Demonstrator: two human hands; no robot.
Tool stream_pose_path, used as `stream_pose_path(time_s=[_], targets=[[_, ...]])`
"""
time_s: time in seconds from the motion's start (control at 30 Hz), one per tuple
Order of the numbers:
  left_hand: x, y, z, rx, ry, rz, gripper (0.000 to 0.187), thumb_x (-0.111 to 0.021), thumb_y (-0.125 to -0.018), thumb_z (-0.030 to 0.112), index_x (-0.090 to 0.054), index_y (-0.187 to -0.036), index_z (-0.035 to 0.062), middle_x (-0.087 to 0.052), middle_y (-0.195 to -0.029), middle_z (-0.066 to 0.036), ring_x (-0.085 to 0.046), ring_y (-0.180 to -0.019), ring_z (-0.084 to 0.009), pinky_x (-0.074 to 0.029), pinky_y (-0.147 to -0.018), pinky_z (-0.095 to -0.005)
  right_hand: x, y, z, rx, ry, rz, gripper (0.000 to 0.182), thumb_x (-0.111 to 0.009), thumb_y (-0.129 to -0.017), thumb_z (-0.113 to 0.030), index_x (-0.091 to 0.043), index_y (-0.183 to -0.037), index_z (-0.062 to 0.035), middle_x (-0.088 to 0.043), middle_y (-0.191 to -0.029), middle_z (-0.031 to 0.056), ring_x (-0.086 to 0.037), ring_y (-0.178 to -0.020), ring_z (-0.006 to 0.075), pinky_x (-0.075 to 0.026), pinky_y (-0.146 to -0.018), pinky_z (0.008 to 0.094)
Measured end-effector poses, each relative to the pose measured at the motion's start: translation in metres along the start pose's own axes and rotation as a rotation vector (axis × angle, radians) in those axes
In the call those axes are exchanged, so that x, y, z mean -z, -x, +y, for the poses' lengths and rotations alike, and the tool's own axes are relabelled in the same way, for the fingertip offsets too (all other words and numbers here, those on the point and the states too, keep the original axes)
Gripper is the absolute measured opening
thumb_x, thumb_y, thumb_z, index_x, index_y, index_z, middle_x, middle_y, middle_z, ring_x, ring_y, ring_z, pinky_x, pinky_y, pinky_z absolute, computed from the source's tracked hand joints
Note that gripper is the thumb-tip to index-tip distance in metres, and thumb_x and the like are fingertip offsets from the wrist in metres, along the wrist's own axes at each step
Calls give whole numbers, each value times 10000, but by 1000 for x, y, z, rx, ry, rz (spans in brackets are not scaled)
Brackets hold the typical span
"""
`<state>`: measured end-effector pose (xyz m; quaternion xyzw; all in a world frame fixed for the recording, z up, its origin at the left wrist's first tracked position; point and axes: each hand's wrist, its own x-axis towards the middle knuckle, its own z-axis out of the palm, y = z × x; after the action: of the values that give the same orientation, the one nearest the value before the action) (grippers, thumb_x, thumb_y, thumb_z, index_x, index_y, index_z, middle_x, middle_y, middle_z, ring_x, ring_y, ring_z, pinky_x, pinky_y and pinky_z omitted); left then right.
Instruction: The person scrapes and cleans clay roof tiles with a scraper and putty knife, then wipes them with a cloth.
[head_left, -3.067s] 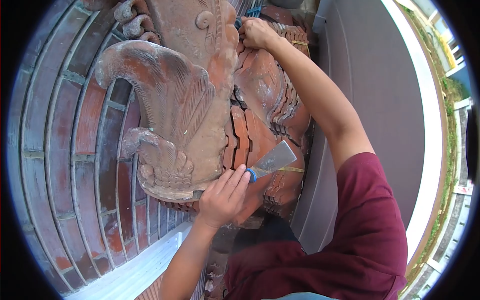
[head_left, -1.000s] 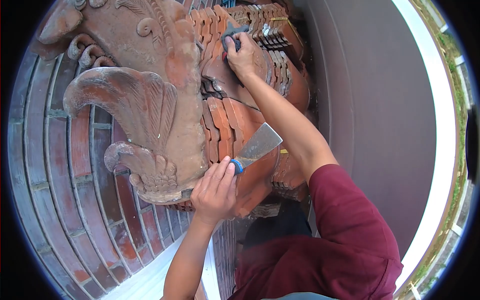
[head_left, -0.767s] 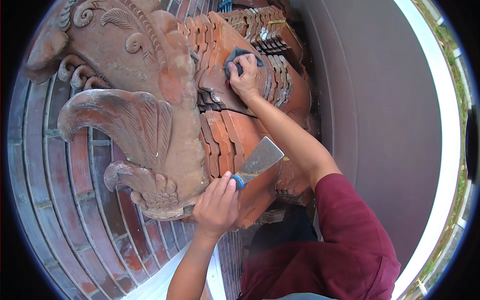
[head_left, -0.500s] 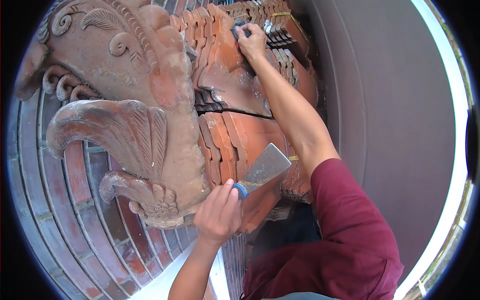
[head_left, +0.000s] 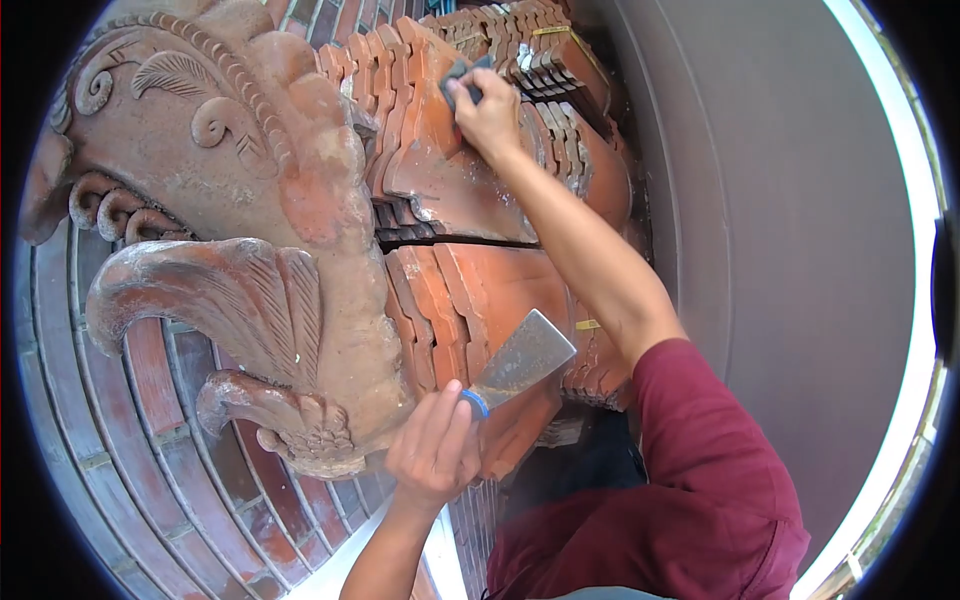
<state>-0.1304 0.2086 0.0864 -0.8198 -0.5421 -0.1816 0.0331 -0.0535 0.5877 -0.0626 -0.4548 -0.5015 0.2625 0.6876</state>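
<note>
My left hand is closed round the handle of a putty knife with a blue collar; its wide metal blade points up and away, over the lower stack of roof tiles. At the far end of the upper tile stack, my right hand pinches a small dark grey pad against the face of an orange roof tile. What the pad is made of I cannot make out. Pale specks and worn patches mark the tile below that hand.
A large carved terracotta ornament with scrolls and leaf shapes lies left of the tiles, on a brick surface. More stacked tiles stand at the back. A smooth grey-brown panel rises along the right.
My right hand has shifted slightly left and down across the tile with the pad. The view has tilted a little; my left hand still holds the putty knife in much the same place.
</note>
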Motion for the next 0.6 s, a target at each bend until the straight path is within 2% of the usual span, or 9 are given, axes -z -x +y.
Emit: stream_pose_path(time_s=[0.07,0.13,0.2,0.27,0.37,0.4,0.47,0.57,0.6], targets=[[1,1,1,-2,13,-3,420,-736,-849,53,-586,-1241,22,-709,-1171,-206,-721,-932,-373,-576,-719,-382,26,55,-24,31,-102,-76,167,-752,-798,-86,-605,-762,-14,-578,-734,159,-613,-710,337,-480,-674,392],[0,-1,0,-14,13,4,422,-738,-848,52,-588,-1241,22,-710,-1168,-205,-721,-934,-374,-574,-713,-382,41,93,-23,211,-88,-227,212,-770,-755,-72,-564,-737,-25,-557,-773,150,-600,-758,347,-476,-703,406],[0,1,-1,-15,8,5,429,-741,-846,50,-586,-1246,22,-710,-1167,-205,-720,-936,-375,-571,-707,-381,43,87,-16,129,-76,-275,222,-775,-737,-77,-560,-764,-28,-552,-776,147,-582,-764,359,-466,-711,419],[1,0,-1,-14,5,11,442,-742,-845,49,-580,-1256,25,-710,-1170,-205,-721,-938,-374,-569,-705,-378,38,79,-13,260,-21,-260,207,-759,-766,-88,-567,-803,-20,-554,-779,155,-556,-775,360,-453,-688,415],[-1,1,1,-1,-2,8,460,-743,-844,48,-572,-1271,29,-710,-1172,-204,-721,-939,-376,-568,-705,-376,36,77,-21,118,-88,-193,183,-760,-785,-82,-586,-798,-24,-574,-778,148,-578,-771,346,-468,-704,417],[-1,2,0,4,-8,4,466,-744,-843,48,-570,-1275,31,-710,-1172,-204,-721,-939,-376,-569,-706,-375,33,70,-29,150,-128,-154,181,-767,-792,-83,-596,-799,-26,-578,-773,144,-588,-772,344,-475,-704,411],[-2,2,0,8,-14,5,471,-745,-840,45,-570,-1278,33,-710,-1175,-206,-722,-939,-375,-572,-711,-376,27,53,-49,398,-171,-178,188,-774,-770,-77,-596,-800,-26,-579,-785,141,-588,-767,342,-481,-690,413],[-1,2,0,4,-20,-8,477,-748,-834,39,-572,-1277,32,-709,-1177,-210,-723,-940,-373,-575,-718,-374,26,49,-21,595,-85,-268,203,-776,-744,-67,-580,-784,-31,-579,-798,138,-584,-758,343,-486,-678,421],[-3,-1,-3,4,-28,4,479,-749,-833,36,-572,-1278,31,-709,-1178,-210,-723,-943,-374,-575,-718,-374,32,52,-15,565,-103,-265,222,-771,-727,-60,-555,-774,-35,-576,-804,139,-587,-761,347,-492,-676,427]])
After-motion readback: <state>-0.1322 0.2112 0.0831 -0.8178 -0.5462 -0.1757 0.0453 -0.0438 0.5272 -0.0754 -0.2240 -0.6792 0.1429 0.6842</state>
